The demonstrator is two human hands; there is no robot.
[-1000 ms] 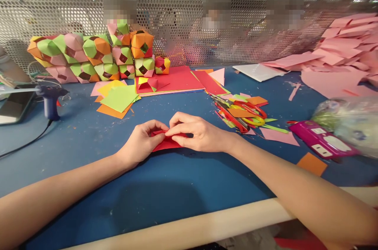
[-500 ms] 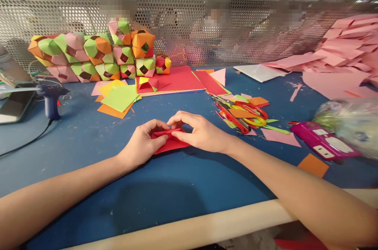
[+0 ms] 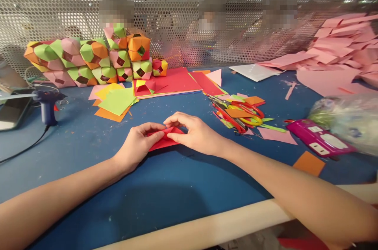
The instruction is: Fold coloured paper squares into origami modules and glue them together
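Note:
A piece of red folded paper [image 3: 164, 143] is held just above the blue table, between both hands. My left hand [image 3: 138, 142] grips its left side, thumb on the near face and fingers behind. On the right side my right hand [image 3: 195, 134] pinches the same paper, its thumb close to the left thumb. A raised fold shows along the paper's top edge between the fingertips. The fingers cover part of the folds.
Folded paper balls [image 3: 94, 53] are stacked at the back left. Scissors [image 3: 245, 114] lie among scraps on the right. Also on the blue table [image 3: 165, 187] are a glue gun [image 3: 49, 104], red sheets [image 3: 174, 80], green squares [image 3: 116, 100] and a purple box [image 3: 320, 137].
The view has shifted slightly, so most things appear a little further left. Both hands still hold the red paper, with only a slight change in its tilt.

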